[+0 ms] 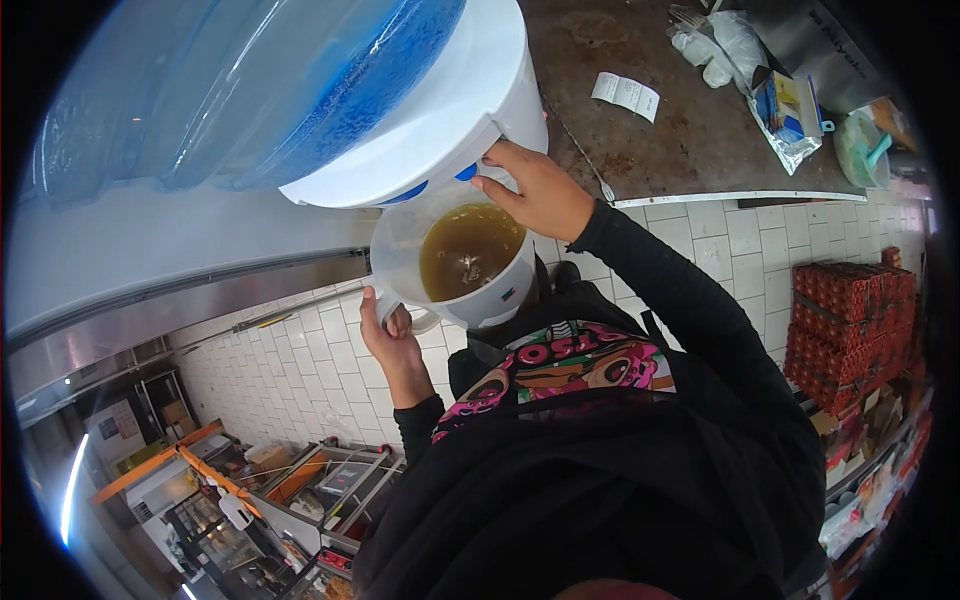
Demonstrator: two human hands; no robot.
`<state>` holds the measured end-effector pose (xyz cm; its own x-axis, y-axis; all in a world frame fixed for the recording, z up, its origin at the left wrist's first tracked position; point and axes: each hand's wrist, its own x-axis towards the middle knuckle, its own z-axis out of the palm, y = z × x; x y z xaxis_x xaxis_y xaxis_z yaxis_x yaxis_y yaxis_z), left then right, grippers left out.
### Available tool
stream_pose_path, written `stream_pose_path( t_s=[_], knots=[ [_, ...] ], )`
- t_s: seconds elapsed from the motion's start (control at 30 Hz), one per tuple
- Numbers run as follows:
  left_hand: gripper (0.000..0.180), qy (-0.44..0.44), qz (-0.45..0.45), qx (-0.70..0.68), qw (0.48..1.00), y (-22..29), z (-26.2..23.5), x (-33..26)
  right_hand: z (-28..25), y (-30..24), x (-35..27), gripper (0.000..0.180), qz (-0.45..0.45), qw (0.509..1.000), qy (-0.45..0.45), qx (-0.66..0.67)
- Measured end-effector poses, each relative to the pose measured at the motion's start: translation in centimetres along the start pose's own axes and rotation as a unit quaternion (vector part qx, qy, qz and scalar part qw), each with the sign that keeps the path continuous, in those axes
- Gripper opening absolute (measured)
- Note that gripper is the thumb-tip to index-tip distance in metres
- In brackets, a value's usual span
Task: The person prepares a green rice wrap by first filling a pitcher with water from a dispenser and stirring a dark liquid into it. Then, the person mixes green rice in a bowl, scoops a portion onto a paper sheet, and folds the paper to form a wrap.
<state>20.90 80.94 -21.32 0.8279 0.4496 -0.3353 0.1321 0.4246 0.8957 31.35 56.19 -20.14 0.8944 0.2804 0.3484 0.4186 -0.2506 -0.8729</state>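
The brown-topped bench (pixel 680 150) is spreading ahead and to your right, its pale front edge facing the tiled floor (pixel 770 255); a large blue water bottle (pixel 230 90) is resting on a white dispenser (pixel 450 135), which is standing beside the bench's left end; past the bench's right front corner, a stack of red trays (pixel 850 330) is sitting low at your right; the translucent pitcher (pixel 402 255) is hanging under the dispenser's front rim, left of the bench's front edge and above the floor; yellow-brown liquid (pixel 470 255) is filling part of it; your right hand (pixel 540 190) is touching the dispenser's front, its thumb lying just beside a blue tab (pixel 466 172); whether that grip is pressing or closing on anything, you cannot tell from here; your left hand (pixel 392 340) is gripping the pitcher's handle (pixel 386 302), fingers curling in and thumb pointing up; a white paper slip (pixel 626 96) is lying on the bench, back from its front edge.
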Motion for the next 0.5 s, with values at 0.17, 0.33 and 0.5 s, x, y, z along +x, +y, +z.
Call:
stream_pose_path(
  t_s=[0.17, 0.33, 0.5],
  knots=[
    [0.043, 0.006, -0.001, 0.006, 1.000, 0.09, 0.09, 0.02, 0.01, -0.07, 0.03, 0.027, -0.005, 1.000, 0.005, 0.006],
    [0.041, -0.013, -0.005, 0.000, 1.000, 0.01, -0.36, 0.26, 0.00, -0.10, -0.01, 0.028, 0.009, 1.000, 0.001, 0.000],
    [0.037, -0.012, -0.005, -0.002, 1.000, 0.25, -0.04, 0.16, -0.04, -0.19, -0.01, 0.027, 0.012, 1.000, -0.001, -0.004]
  ],
)
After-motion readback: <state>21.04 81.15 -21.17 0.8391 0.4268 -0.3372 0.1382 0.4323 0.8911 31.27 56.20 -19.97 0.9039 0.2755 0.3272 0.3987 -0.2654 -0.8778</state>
